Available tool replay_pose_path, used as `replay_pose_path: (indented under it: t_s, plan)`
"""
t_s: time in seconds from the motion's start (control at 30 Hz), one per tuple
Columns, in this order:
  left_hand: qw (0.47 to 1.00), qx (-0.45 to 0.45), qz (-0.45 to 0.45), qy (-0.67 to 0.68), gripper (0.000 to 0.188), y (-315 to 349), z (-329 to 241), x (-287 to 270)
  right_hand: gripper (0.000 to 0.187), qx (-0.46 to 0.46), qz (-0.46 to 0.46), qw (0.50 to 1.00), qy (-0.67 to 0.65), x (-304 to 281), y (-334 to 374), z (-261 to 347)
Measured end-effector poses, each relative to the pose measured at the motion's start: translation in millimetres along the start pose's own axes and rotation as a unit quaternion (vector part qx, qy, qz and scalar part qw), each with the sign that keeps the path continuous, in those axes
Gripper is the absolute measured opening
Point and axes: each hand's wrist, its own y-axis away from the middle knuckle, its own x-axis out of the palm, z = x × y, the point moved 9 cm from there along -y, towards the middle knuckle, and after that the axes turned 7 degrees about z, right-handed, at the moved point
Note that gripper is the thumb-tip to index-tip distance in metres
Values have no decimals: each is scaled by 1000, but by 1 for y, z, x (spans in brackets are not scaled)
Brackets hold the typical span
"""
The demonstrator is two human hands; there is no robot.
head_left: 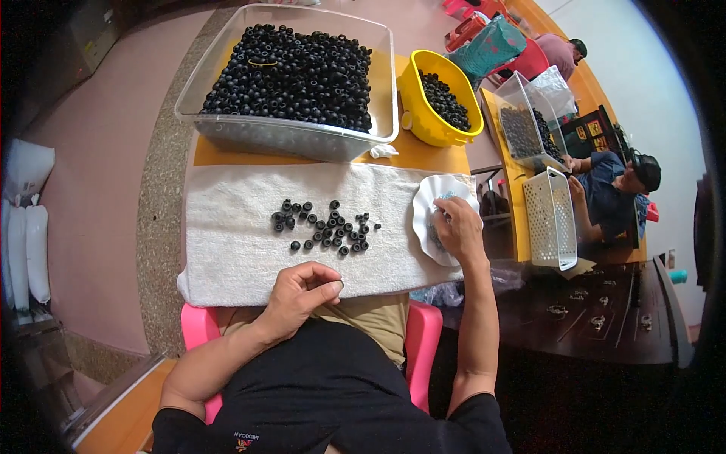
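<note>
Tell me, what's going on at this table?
A person sits at a white towel strewn with black beads. Their right hand is over a wavy white dish; their left hand is curled near the towel's edge, and whether it holds anything is unclear. A clear tub and yellow basin beyond hold more.

Two bare hands, one left hand (306, 293) and one right hand (461, 231), appear with one white towel (227, 242), which bears roughly thirty black beads (295, 246), clustered too closely for an exact tally. One scalloped white dish (422, 219) sits alongside. Two clear plastic bins, one large bin (280, 140) and one farther bin (522, 106), plus one yellow tub (413, 102), contain more small black pieces than can be counted. Also seen: one perforated white basket (546, 216), one pink chair (423, 340), one crumpled white tissue (383, 150) and two other people, one nearer person (611, 185) and one farther person (558, 50).
</note>
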Motion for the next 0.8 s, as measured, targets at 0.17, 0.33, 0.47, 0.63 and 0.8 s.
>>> replay_pose_path:
  t_s: [0.17,0.33,0.47,0.63,0.8]
  plan:
    - [1000,-2,6,-1,14,0,1,2,18,-22,-27,999,-15,-4,6,-3]
    - [1000,-2,7,-20,15,0,-1,2,17,30,-7,999,-43,-6,9,-11]
    - [1000,-1,9,-16,15,1,-1,3,16,5,14,1000,-28,-8,8,-3]
    - [1000,0,7,-8,15,1,-1,3,16,-28,-27,999,24,-15,-3,3]
    - [1000,0,7,-9,14,-1,1,2,15,-25,17,997,67,-6,-13,5]
